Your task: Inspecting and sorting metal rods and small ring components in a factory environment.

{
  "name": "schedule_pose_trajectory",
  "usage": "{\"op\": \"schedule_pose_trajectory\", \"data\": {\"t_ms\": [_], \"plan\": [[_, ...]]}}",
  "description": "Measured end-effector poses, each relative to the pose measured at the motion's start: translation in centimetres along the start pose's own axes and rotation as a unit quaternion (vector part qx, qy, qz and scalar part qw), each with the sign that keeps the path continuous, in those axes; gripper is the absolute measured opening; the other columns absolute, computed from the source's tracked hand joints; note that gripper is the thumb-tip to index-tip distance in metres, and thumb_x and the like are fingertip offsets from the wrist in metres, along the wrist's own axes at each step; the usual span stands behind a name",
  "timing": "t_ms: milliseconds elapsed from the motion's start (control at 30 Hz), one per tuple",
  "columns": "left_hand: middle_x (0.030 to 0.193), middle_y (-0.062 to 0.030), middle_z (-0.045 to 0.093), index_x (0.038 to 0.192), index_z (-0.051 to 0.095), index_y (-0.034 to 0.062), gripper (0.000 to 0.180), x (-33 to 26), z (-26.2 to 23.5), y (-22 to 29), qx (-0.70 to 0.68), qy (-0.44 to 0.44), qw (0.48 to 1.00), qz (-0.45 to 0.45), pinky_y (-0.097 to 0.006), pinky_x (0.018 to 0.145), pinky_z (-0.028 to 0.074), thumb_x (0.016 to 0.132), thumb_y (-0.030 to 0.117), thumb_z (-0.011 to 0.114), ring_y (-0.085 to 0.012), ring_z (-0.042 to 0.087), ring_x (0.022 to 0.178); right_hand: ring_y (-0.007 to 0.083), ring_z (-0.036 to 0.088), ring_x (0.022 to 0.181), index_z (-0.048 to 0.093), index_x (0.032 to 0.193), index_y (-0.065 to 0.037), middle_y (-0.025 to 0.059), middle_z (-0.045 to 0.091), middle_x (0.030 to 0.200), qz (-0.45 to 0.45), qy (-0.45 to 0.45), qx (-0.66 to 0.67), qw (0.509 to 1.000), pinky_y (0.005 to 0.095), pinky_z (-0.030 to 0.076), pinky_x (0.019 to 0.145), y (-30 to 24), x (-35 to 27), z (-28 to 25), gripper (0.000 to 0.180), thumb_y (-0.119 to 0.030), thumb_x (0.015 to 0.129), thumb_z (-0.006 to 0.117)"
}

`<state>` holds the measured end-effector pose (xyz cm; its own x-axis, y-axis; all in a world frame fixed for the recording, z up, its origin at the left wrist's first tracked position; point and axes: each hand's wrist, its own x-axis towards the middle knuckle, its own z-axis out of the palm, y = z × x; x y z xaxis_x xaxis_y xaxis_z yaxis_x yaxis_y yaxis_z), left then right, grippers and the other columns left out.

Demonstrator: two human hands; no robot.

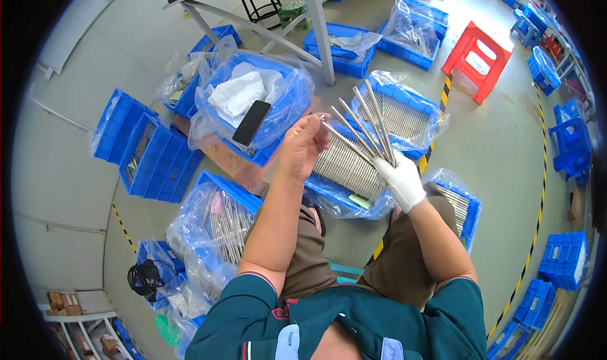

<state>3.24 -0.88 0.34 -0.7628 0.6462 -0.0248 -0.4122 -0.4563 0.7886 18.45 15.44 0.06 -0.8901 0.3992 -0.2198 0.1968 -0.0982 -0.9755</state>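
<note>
My right hand [403, 182], in a white glove, is closed round the lower ends of several slim silver metal rods [378, 121], which fan out upward. One more rod [346, 137] leans left from that grip, and its upper end is at the fingertips of my bare left hand [302, 146]. Those fingers are pinched on the end. Below the hands, a row of similar rods [344, 169] lies side by side in a plastic-lined blue bin [318, 187]. Beyond it, another lined bin [417, 151] holds more rods.
A black phone [251, 123] and white cloth [234, 99] rest on a lined blue bin at the left. Loose rods [227, 233] fill a bin by my left knee. A red stool [478, 63] stands far right; a table leg [319, 34] rises ahead. Stacked blue bins [161, 167] stand left.
</note>
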Motion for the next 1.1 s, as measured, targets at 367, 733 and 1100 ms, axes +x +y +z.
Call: {"op": "schedule_pose_trajectory", "data": {"t_ms": [367,733,1100], "plan": [[0.088,-0.0038,0.064,0.106,0.062,0.0016,0.027,-1.3,2.2,-1.7,0.087,-0.050,0.994,-0.049,-0.023,0.068,0.044,0.085,0.019,0.064,-0.0101,0.058,0.075,0.0062,0.047,0.054,0.058,0.087,-0.003,-0.0005,0.052,0.065,0.003,-0.003,0.022,1.000,0.0226,0.037,0.050,-0.2,0.3,0.1,0.017,-0.019,0.085,0.057],[0.082,-0.0041,0.062,0.104,0.060,0.0002,0.029,-0.4,1.4,0.5,0.025,0.004,0.986,0.162,-0.025,0.067,0.048,0.088,0.024,0.061,-0.0113,0.057,0.069,0.0051,0.046,0.065,0.059,0.100,-0.001,-0.0016,0.054,0.076,-0.086,0.049,-0.073,0.992,0.0208,0.037,0.056,1.1,1.3,-0.9,0.020,-0.014,0.084,0.059],[0.081,-0.0062,0.063,0.097,0.060,0.0036,0.033,0.1,0.2,-0.2,-0.039,0.039,0.997,0.059,-0.025,0.061,0.049,0.086,0.034,0.063,-0.0119,0.057,0.066,0.0070,0.051,0.077,0.057,0.104,0.002,0.0015,0.059,0.090,0.027,-0.071,-0.012,0.997,0.0223,0.043,0.068,-0.2,0.0,0.9,0.024,-0.009,0.083,0.060]]}}
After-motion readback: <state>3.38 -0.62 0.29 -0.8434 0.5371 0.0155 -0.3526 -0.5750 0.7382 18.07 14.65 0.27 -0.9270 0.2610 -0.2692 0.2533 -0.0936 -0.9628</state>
